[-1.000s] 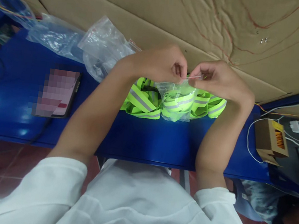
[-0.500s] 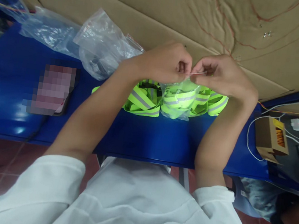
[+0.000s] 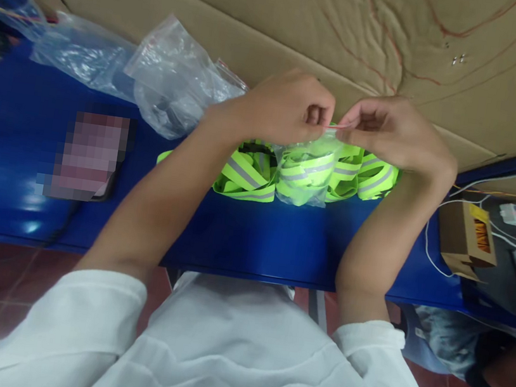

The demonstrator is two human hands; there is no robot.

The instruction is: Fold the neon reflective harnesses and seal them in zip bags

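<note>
A clear zip bag (image 3: 306, 174) with a yellow-green reflective strap inside stands upright on the blue table. Its top edge with a red line runs between my two hands. My left hand (image 3: 298, 109) is closed, pinching the left part of that edge. At the right part, my right hand (image 3: 385, 129) pinches the edge between thumb and fingers. Rolled reflective straps with grey stripes lie on both sides of the bag: one bundle (image 3: 248, 175) to the left, others (image 3: 375, 178) to the right, partly below my right wrist.
Empty-looking clear plastic bags (image 3: 173, 79) lie at the back left. A pixelated phone-like object (image 3: 90, 157) rests on the blue table (image 3: 252, 237). An opened cardboard box (image 3: 466, 232) and white cables are at the right. A brown cardboard panel (image 3: 263, 21) borders the back. Another person sits at lower right.
My right hand has slid a little to the right along the bag's top edge, away from my left hand. More of the red line shows between them. My left hand has hardly moved.
</note>
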